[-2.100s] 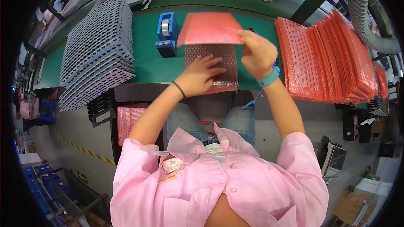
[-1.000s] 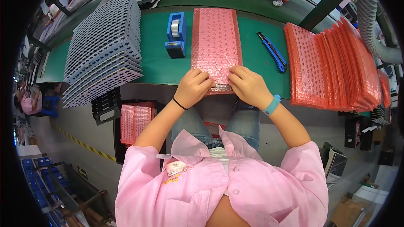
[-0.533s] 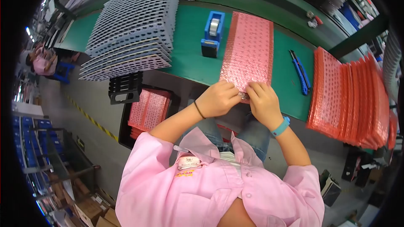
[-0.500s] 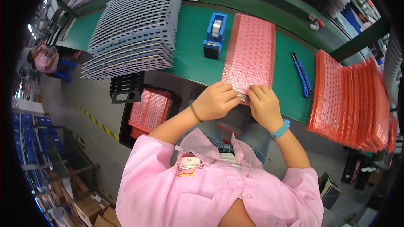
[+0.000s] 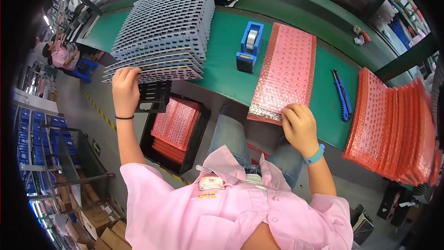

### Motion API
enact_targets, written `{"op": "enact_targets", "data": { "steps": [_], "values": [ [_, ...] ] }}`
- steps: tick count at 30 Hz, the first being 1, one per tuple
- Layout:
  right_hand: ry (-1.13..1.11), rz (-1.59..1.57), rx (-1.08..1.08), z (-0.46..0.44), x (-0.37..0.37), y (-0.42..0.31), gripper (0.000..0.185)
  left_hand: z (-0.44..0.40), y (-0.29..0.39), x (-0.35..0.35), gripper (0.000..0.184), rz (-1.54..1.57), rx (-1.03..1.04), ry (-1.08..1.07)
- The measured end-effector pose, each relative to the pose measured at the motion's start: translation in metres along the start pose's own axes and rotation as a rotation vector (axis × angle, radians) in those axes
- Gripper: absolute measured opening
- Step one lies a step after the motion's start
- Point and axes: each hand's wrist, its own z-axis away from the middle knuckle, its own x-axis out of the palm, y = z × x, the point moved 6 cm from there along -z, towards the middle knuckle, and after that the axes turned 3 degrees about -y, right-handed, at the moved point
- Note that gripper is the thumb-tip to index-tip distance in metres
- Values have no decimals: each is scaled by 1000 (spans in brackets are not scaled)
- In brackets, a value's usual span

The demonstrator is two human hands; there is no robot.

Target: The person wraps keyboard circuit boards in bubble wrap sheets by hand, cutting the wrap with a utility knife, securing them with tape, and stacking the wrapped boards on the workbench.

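Observation:
My left hand (image 5: pixel 126 91) is at the near left corner of a tall stack of grey-blue perforated panels (image 5: pixel 169 23), its fingers closed on the edge of a lower panel (image 5: pixel 169 74). A pink bubble-wrap bag (image 5: pixel 289 65) lies flat on the green bench, its near end hanging slightly past the front edge. At that end's right corner, my right hand (image 5: pixel 299 128) pinches the opening, where a silvery inner strip shows. A blue tape dispenser (image 5: pixel 249 46) stands between the stack and the bag. To the bag's right lies a blue utility knife (image 5: pixel 342 95).
A row of pink bubble-wrap bags (image 5: pixel 393 129) stands at the bench's right end. Below the bench front, a black bin (image 5: pixel 196 146) holds more pink bags (image 5: pixel 173 125). A black slotted holder (image 5: pixel 155 96) sits under the panel stack. Another person (image 5: pixel 60 55) sits far left.
My left hand has left the bag's opening and moved left to the panel stack. My right hand stays at the bag's near end. The view has shifted slightly.

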Motion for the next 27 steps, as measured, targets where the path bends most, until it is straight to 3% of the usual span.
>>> {"op": "enact_targets", "data": {
  "steps": [2, 8, 12, 18, 20, 22, 23, 27],
  "values": [
    [-4, 7, -8, 1, -1, 0, 13, -3, -2, 5, 25, 33, 44, -71],
    [-43, -114, 65, 2, -19, 0, 18, -21, 52, -67, 27, -54, 163, 143],
    [-18, -686, 42, -18, -52, -32, 26, -43, 144, -97, 22, -32, 376, -8],
    [-234, -588, -87, -26, -59, -76, 32, -71, 253, -55, 15, 130, 884, -132],
    [-149, -499, 111, -17, -55, -59, 30, -91, 280, -37, 14, 155, 967, -130],
    [-56, -398, 324, -1, -51, -39, 29, -106, 298, -25, 22, 297, 1011, 175],
    [-48, -379, 344, 6, -49, -33, 29, -104, 303, -19, 22, 321, 1022, 185],
    [203, -993, 672, 18, -30, 31, 22, -117, 291, -1, 34, 615, 703, 287]
  ]
}}
